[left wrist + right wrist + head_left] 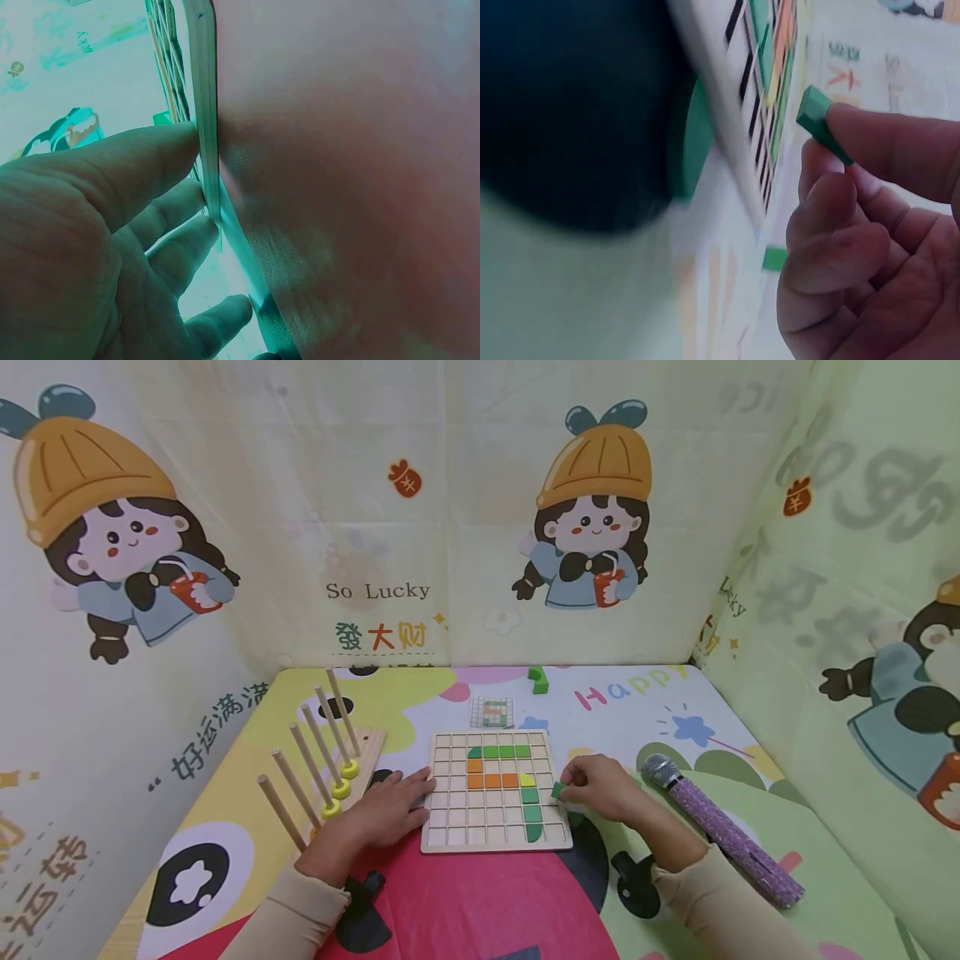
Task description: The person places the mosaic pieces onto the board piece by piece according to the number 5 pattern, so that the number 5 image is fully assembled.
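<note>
A wooden grid board (480, 825) lies flat on the table. My left hand (388, 810) has its fingers loosely extended, fingertips against the board's left edge; in the left wrist view the fingers (161, 150) meet that edge. My right hand (600, 787) pinches a small green block (819, 112) between thumb and fingers, just beyond the board's right edge. On the grid, a row of green pieces (507, 752) sits at the top, with orange blocks (491, 781), a yellow piece (527, 780) and a column of green pieces (532, 814) below.
Behind the board lie a small pattern card (492, 712) and a green piece (538, 680). Left of it stands a wooden peg rack (371, 747) with upright dowels and yellow rings (341, 788). A glittery purple microphone (731, 835) lies to the right. Printed cloth walls (480, 552) enclose the table.
</note>
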`<action>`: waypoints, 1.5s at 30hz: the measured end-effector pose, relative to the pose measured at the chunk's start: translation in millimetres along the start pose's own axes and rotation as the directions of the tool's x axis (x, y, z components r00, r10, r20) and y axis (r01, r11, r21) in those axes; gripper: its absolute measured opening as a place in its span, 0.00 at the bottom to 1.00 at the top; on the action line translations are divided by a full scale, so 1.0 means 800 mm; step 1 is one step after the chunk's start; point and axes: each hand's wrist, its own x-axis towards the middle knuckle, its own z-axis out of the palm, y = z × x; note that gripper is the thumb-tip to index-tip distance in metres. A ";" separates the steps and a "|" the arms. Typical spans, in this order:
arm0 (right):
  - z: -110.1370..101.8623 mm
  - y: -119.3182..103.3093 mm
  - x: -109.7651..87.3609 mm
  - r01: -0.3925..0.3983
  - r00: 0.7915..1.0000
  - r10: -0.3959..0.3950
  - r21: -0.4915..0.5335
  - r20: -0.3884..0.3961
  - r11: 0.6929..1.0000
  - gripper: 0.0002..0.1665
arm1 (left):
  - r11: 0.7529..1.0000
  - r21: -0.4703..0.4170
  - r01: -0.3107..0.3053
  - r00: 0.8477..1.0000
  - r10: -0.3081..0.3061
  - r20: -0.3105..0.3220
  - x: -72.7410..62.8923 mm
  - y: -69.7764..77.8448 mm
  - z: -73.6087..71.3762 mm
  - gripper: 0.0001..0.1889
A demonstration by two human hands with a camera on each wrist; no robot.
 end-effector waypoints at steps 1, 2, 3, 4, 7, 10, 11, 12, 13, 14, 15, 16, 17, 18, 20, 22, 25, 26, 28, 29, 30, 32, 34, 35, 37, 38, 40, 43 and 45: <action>0.003 -0.004 0.000 0.014 1.000 -0.014 0.013 0.016 1.000 0.04 | 1.000 0.000 0.002 1.000 -0.002 0.000 0.000 0.000 0.000 0.31; 0.008 -0.008 0.001 0.026 0.999 -0.027 0.019 0.031 0.999 0.04 | 1.000 0.000 0.002 1.000 -0.002 0.000 0.001 0.000 0.001 0.32; 0.012 -0.012 0.002 0.037 0.998 -0.039 0.030 0.049 0.999 0.04 | 1.000 0.001 0.003 1.000 -0.003 -0.001 0.001 0.000 0.001 0.32; 0.017 -0.016 0.002 0.050 0.997 -0.052 0.034 0.063 0.998 0.04 | 1.000 0.001 0.003 1.000 -0.003 -0.001 0.001 0.000 0.001 0.32; 0.031 -0.026 0.004 0.089 0.990 -0.092 0.033 0.109 0.995 0.04 | 1.000 0.006 0.002 1.000 -0.002 0.001 0.002 -0.001 0.002 0.32; 0.044 -0.034 0.004 0.127 0.981 -0.129 0.026 0.142 0.992 0.05 | 1.000 0.008 0.002 1.000 -0.002 -0.001 0.002 0.000 0.001 0.32; 0.047 -0.036 0.004 0.138 0.979 -0.140 0.021 0.148 0.990 0.06 | 1.000 0.009 0.003 1.000 -0.003 -0.002 0.001 0.000 0.001 0.32; 0.050 -0.038 0.004 0.147 0.977 -0.147 0.014 0.152 0.989 0.06 | 1.000 0.008 0.004 1.000 -0.004 -0.003 0.001 0.000 0.001 0.32; 0.052 -0.040 0.003 0.156 0.976 -0.154 0.001 0.154 0.988 0.06 | 1.000 0.009 0.005 1.000 -0.005 -0.003 0.001 0.000 0.000 0.32; 0.054 -0.042 0.003 0.159 0.975 -0.156 -0.008 0.157 0.987 0.06 | 1.000 0.008 0.006 1.000 -0.006 -0.004 0.001 0.000 0.000 0.32; 0.056 -0.044 0.003 0.164 0.974 -0.159 -0.018 0.159 0.986 0.07 | 1.000 0.009 0.005 1.000 -0.005 -0.006 0.001 0.000 0.000 0.32; 0.058 -0.045 0.003 0.166 0.974 -0.160 -0.025 0.161 0.986 0.07 | 1.000 0.009 0.006 1.000 -0.006 -0.008 0.001 0.000 0.000 0.32; 0.059 -0.047 0.003 0.165 0.974 -0.158 -0.030 0.164 0.986 0.07 | 1.000 0.010 0.009 1.000 -0.009 -0.007 0.001 0.000 0.000 0.32; 0.061 -0.048 0.003 0.166 0.973 -0.158 -0.034 0.167 0.986 0.07 | 1.000 0.012 0.010 1.000 -0.010 -0.009 0.001 0.000 0.000 0.32; 0.063 -0.050 0.002 0.171 0.972 -0.162 -0.040 0.171 0.984 0.07 | 1.000 0.013 0.011 1.000 -0.011 -0.010 0.001 0.000 0.001 0.32; 0.066 -0.051 0.002 0.179 0.970 -0.169 -0.045 0.172 0.983 0.07 | 1.000 0.011 0.009 1.000 -0.008 -0.009 0.001 0.000 0.001 0.32; 0.068 -0.052 0.001 0.185 0.970 -0.173 -0.061 0.169 0.981 0.07 | 1.000 0.010 0.004 1.000 -0.004 -0.003 0.001 0.000 0.000 0.32; 0.068 -0.052 0.001 0.187 0.971 -0.174 -0.067 0.166 0.980 0.08 | 1.000 0.010 0.001 1.000 -0.001 -0.004 0.001 0.000 0.000 0.32; 0.069 -0.053 0.000 0.190 0.971 -0.176 -0.078 0.161 0.979 0.08 | 1.000 0.012 0.003 1.000 -0.003 -0.003 0.001 0.000 0.000 0.32; 0.069 -0.053 0.000 0.194 0.971 -0.178 -0.088 0.158 0.977 0.08 | 1.000 0.012 0.007 1.000 -0.007 -0.002 0.001 0.001 -0.001 0.32; 0.069 -0.054 -0.001 0.198 0.971 -0.181 -0.097 0.156 0.975 0.08 | 1.000 0.012 0.010 1.000 -0.010 -0.002 0.001 0.001 -0.001 0.32; 0.069 -0.056 -0.001 0.203 0.971 -0.185 -0.113 0.152 0.973 0.07 | 1.000 0.012 0.013 1.000 -0.013 -0.002 0.001 0.002 -0.002 0.32; 0.071 -0.057 -0.002 0.201 0.973 -0.181 -0.141 0.147 0.969 0.07 | 1.000 0.010 0.012 1.000 -0.012 -0.001 0.000 0.002 -0.002 0.32; 0.072 -0.058 -0.002 0.198 0.974 -0.177 -0.152 0.144 0.968 0.07 | 1.000 0.011 0.011 1.000 -0.011 0.000 -0.001 0.003 -0.003 0.32; 0.074 -0.058 -0.003 0.192 0.976 -0.170 -0.174 0.134 0.966 0.07 | 1.000 0.013 0.008 1.000 -0.008 0.001 -0.001 0.003 -0.004 0.32; 0.075 -0.059 -0.004 0.191 0.977 -0.169 -0.183 0.129 0.964 0.06 | 1.000 0.012 0.007 1.000 -0.007 0.002 -0.002 0.003 -0.004 0.32; 0.077 -0.060 -0.005 0.191 0.978 -0.170 -0.198 0.118 0.961 0.06 | 1.000 0.008 0.007 1.000 -0.007 0.002 -0.002 0.003 -0.005 0.32; 0.079 -0.062 -0.006 0.191 0.980 -0.173 -0.206 0.102 0.960 0.06 | 1.000 0.005 0.008 1.000 -0.008 0.007 -0.003 0.003 -0.005 0.32; 0.077 -0.063 -0.008 0.185 0.981 -0.169 -0.199 0.095 0.962 0.05 | 1.000 0.007 0.005 1.000 -0.006 0.009 -0.003 0.002 -0.004 0.32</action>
